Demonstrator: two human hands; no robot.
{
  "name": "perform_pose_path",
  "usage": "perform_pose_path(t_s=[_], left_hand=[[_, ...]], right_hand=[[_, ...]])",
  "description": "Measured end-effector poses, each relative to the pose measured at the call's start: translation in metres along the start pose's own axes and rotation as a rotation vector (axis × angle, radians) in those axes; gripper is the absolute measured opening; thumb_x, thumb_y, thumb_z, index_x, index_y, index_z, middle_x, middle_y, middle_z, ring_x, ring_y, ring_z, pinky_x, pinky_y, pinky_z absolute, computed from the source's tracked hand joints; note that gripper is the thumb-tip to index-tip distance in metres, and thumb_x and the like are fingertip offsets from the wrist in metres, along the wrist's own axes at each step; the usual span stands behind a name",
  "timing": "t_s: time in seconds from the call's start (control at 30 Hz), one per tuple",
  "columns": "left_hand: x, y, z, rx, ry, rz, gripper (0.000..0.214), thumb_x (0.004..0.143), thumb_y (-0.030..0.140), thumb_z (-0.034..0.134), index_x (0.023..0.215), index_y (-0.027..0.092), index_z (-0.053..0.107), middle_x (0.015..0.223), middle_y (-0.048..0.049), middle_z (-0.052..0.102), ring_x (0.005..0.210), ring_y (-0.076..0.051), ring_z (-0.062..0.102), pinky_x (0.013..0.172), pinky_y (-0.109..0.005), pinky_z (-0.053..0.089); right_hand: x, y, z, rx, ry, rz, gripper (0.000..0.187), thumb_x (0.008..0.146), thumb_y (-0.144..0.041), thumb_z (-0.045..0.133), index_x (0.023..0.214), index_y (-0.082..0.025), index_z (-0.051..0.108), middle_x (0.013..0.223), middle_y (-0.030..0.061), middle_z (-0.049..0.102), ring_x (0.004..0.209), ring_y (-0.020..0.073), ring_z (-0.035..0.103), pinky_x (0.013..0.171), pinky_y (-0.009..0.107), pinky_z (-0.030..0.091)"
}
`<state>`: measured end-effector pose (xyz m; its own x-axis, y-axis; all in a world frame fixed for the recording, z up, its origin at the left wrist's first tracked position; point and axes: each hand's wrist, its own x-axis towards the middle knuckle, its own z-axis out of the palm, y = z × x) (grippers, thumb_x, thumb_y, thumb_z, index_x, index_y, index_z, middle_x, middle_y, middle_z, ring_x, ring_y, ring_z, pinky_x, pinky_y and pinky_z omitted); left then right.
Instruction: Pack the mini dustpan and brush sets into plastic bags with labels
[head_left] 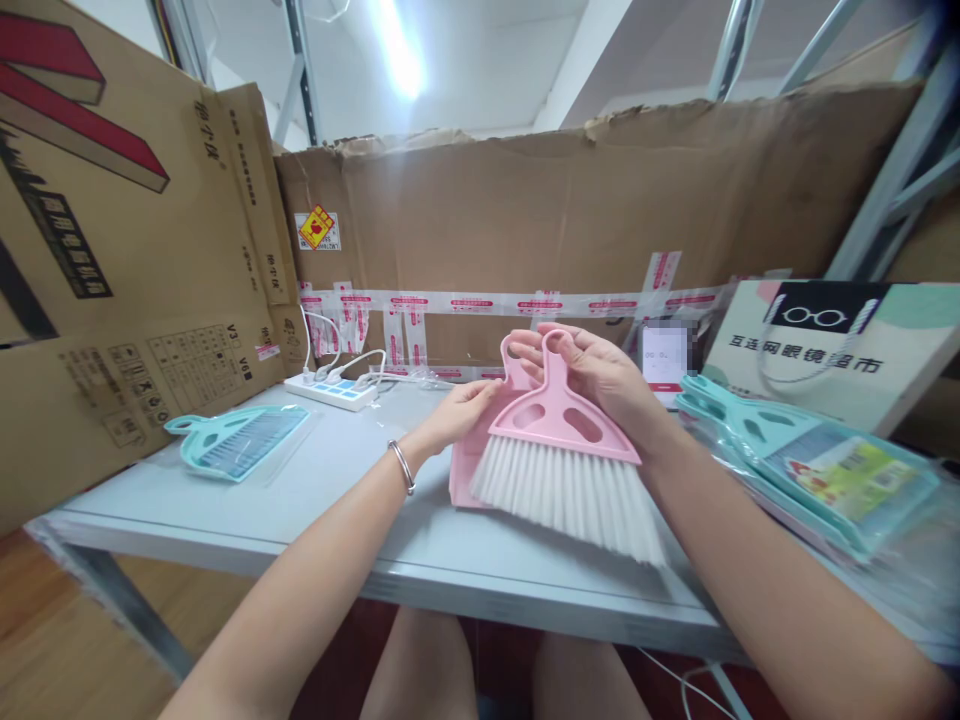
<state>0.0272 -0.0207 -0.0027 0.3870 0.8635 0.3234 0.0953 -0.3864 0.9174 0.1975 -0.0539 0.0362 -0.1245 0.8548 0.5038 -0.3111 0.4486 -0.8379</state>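
A pink hand brush (559, 415) with long white bristles is tilted over the table, bristles toward me. My right hand (592, 375) grips the brush by its handle, near the hanging hole. Behind it and partly covered is a pink dustpan (466, 465). My left hand (466, 408) pinches the dustpan's left edge, just below its handle, and wears a silver bangle at the wrist. The two pink pieces overlap closely; whether they touch is hard to tell.
Left on the table (345, 530) lies a bagged teal brush-and-dustpan set (244, 440). A white power strip (331, 390) sits behind it. At right are several bagged teal sets (810, 470), a phone (665, 355) and a paper bag (832, 350). Cardboard (525, 220) walls the back.
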Motion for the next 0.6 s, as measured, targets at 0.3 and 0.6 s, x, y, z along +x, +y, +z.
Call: perform_pose_path(t_s=[0.3, 0.6], left_hand=[[-0.006, 0.009, 0.001, 0.064, -0.220, 0.108, 0.036, 0.077, 0.045, 0.056, 0.095, 0.015, 0.064, 0.094, -0.0071, 0.065, 0.087, -0.018, 0.056, 0.077, -0.029, 0.039], [-0.005, 0.004, 0.005, 0.138, -0.239, 0.147, 0.031, 0.078, 0.040, 0.055, 0.093, 0.013, 0.063, 0.091, -0.0061, 0.063, 0.085, -0.018, 0.055, 0.075, -0.027, 0.040]], right_hand=[[-0.001, 0.011, 0.006, -0.474, 0.300, -0.366, 0.019, 0.075, -0.036, 0.061, 0.088, -0.022, 0.058, 0.100, 0.0045, 0.066, 0.090, 0.0175, 0.063, 0.083, 0.034, 0.048], [0.014, 0.019, -0.022, -0.239, 0.181, 0.072, 0.037, 0.071, -0.050, 0.063, 0.094, -0.022, 0.060, 0.090, 0.0042, 0.069, 0.084, 0.0168, 0.065, 0.078, 0.030, 0.050]])
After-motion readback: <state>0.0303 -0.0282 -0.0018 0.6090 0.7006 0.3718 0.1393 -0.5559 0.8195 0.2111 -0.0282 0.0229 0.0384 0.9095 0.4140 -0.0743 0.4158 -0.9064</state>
